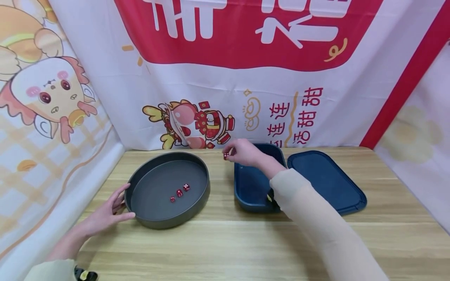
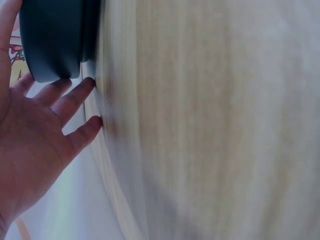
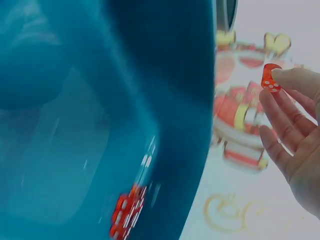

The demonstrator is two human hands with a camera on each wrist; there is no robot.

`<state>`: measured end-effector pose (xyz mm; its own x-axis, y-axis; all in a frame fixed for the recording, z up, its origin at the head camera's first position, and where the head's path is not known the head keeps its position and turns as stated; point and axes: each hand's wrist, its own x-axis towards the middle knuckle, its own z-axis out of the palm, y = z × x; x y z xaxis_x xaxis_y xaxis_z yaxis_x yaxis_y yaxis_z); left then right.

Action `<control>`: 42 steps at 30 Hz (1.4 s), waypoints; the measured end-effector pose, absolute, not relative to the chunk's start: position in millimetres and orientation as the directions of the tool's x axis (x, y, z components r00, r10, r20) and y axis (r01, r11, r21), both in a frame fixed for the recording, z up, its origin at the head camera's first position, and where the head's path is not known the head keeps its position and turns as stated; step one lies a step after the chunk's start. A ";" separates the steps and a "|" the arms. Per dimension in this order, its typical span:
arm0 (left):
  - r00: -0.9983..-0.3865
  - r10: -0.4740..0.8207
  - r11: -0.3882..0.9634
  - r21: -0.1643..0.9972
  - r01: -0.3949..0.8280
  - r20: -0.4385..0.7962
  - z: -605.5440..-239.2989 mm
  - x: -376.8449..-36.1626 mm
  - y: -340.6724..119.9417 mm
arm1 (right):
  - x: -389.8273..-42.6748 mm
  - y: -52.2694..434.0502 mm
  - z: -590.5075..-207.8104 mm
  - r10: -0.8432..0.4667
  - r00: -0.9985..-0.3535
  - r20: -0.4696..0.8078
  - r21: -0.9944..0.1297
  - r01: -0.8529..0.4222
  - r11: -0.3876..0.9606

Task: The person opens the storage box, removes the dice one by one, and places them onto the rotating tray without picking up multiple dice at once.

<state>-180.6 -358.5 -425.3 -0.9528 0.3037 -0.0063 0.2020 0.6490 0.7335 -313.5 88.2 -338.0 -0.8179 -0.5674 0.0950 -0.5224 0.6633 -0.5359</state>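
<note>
My right hand pinches a red die between thumb and fingertips, above the far left rim of a blue box. In the right wrist view the pinched die shows white pips, and more red dice lie blurred inside the box. A round dark grey pan stands at the left with three red dice on its floor; the middle one is a die. My left hand touches the pan's left side with spread fingers, its fingertips against the wall in the left wrist view.
A dark blue lid lies flat on the wooden table, right of the box. A printed cloth hangs behind the table, and another patterned cloth borders its left side.
</note>
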 end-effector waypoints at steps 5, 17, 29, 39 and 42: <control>-0.957 0.288 0.672 0.717 0.184 -0.024 -425.1 -179.2 -360.1 | -302.1 60.1 -339.1 -0.634 -0.766 0.104 -0.539 -0.579 0.611; -0.962 0.271 0.694 0.700 0.169 -0.037 -426.1 -176.8 -366.2 | -292.1 2.7 -360.1 -0.673 -0.738 0.048 -0.543 -0.585 0.603; -0.960 0.278 0.693 0.697 0.185 -0.022 -423.6 -177.7 -367.0 | -294.8 -36.5 -383.2 -0.636 -0.772 -0.003 -0.549 -0.530 0.646; -0.959 0.281 0.687 0.703 0.185 -0.021 -427.4 -179.8 -360.9 | -302.6 -47.8 -396.3 -0.613 -0.790 -0.014 -0.499 -0.526 0.689; -0.960 0.279 0.684 0.704 0.191 -0.011 -427.1 -178.3 -360.1 | -303.0 -50.6 -398.8 -0.613 -0.790 -0.019 -0.479 -0.531 0.699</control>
<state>-178.3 -360.1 -427.1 -0.9603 0.2787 -0.0110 0.1905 0.6844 0.7038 -303.0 -50.6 -398.8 -0.7898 -0.6130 -0.0194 -0.5309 0.6993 -0.4787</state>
